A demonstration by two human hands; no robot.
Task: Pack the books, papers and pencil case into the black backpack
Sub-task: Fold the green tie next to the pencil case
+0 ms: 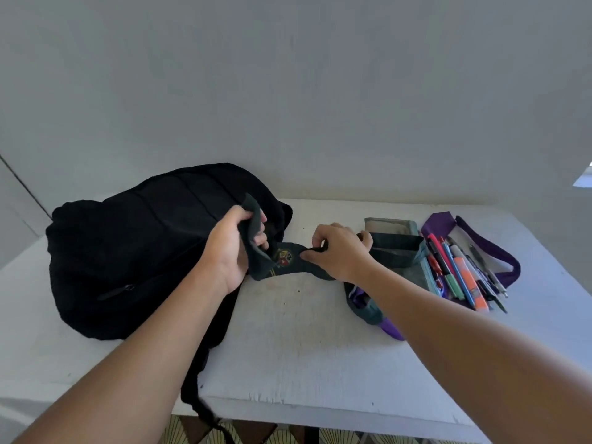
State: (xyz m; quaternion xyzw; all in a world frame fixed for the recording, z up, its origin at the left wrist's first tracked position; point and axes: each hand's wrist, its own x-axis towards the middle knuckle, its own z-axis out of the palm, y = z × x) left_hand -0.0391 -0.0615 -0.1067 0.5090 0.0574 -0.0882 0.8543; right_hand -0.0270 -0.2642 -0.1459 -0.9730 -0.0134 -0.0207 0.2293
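The black backpack [144, 251] lies on its side at the left of the white table [304, 347]. An open grey and purple pencil case [397, 245] lies at the right, with several pens and highlighters [464, 274] showing inside. A dark grey flap with a coloured crest [283, 257] stretches from the case toward the backpack. My left hand [234, 248] grips the flap's end next to the backpack. My right hand [339, 251] pinches a small dark pull on the flap. No books or papers are in view.
A backpack strap [195, 379] hangs over the table's front edge. A plain wall stands right behind the table. Patterned floor [256, 434] shows below the front edge.
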